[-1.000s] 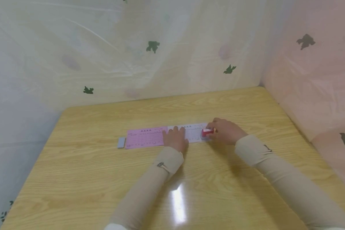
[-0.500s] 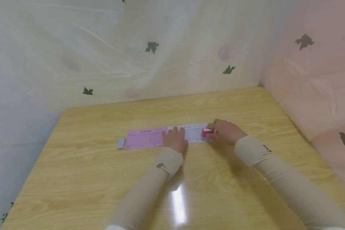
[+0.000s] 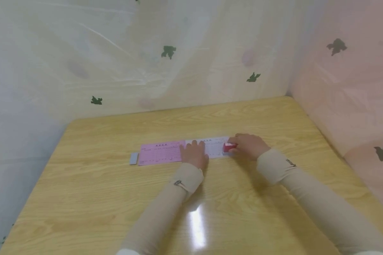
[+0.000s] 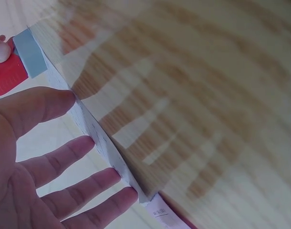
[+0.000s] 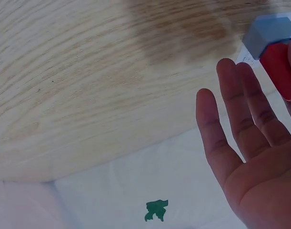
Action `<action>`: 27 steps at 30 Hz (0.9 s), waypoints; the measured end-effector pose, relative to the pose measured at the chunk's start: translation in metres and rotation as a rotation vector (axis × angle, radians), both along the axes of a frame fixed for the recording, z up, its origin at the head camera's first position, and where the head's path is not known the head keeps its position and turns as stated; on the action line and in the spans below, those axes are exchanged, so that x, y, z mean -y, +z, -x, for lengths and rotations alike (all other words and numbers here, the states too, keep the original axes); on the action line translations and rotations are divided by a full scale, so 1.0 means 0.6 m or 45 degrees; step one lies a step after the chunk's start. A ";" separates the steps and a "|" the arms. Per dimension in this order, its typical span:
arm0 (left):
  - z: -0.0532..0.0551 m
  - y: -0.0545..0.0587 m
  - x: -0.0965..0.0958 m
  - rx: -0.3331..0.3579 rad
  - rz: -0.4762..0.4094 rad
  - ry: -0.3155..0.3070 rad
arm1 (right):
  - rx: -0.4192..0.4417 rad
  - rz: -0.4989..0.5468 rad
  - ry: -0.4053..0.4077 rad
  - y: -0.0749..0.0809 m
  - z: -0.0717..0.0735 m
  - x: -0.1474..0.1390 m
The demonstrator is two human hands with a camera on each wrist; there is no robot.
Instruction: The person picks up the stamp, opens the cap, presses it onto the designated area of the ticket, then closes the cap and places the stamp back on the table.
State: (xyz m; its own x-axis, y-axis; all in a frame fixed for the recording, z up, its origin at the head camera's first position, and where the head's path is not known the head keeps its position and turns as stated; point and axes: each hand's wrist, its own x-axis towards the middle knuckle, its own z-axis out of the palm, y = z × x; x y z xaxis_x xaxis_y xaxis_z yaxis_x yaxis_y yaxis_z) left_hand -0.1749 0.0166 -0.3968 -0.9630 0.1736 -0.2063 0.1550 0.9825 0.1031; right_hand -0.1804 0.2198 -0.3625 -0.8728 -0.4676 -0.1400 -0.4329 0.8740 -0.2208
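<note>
A pink printed form [image 3: 161, 154] and a white printed form [image 3: 216, 148] lie side by side on the table. My left hand [image 3: 194, 154] rests on the white one near where the two meet, its fingers [image 4: 78, 188] extended and spread. At the white form's right end, my right hand [image 3: 250, 146] pinches a small red stamp [image 3: 229, 147] between thumb and finger. In the right wrist view the stamp's blue-grey base [image 5: 269, 36] stands over the paper, and the other fingers [image 5: 233, 100] of that hand reach out straight beside it.
Left of the pink form lies a small flat grey-blue piece [image 3: 133, 158]. The wooden table [image 3: 92, 198] meets a pale hanging sheet [image 3: 191, 71] with green leaf-like patches behind, and a pinkish one [image 3: 354, 106] on the right.
The right hand has shifted very slightly to the left at the stamp, which stays at the white form's right end. The left hand keeps its place on the paper.
</note>
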 end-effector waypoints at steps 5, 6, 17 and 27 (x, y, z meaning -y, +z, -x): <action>-0.001 0.000 0.001 0.000 -0.010 -0.006 | -0.038 -0.020 0.000 -0.006 0.003 0.000; -0.001 -0.001 0.000 0.005 -0.013 -0.008 | -0.041 -0.021 0.001 -0.007 0.003 -0.001; -0.001 -0.006 0.002 -0.007 -0.024 -0.022 | 0.002 -0.013 -0.025 -0.005 -0.003 0.000; -0.004 0.000 0.009 -0.018 -0.052 -0.026 | 0.011 -0.006 -0.043 -0.004 -0.004 0.003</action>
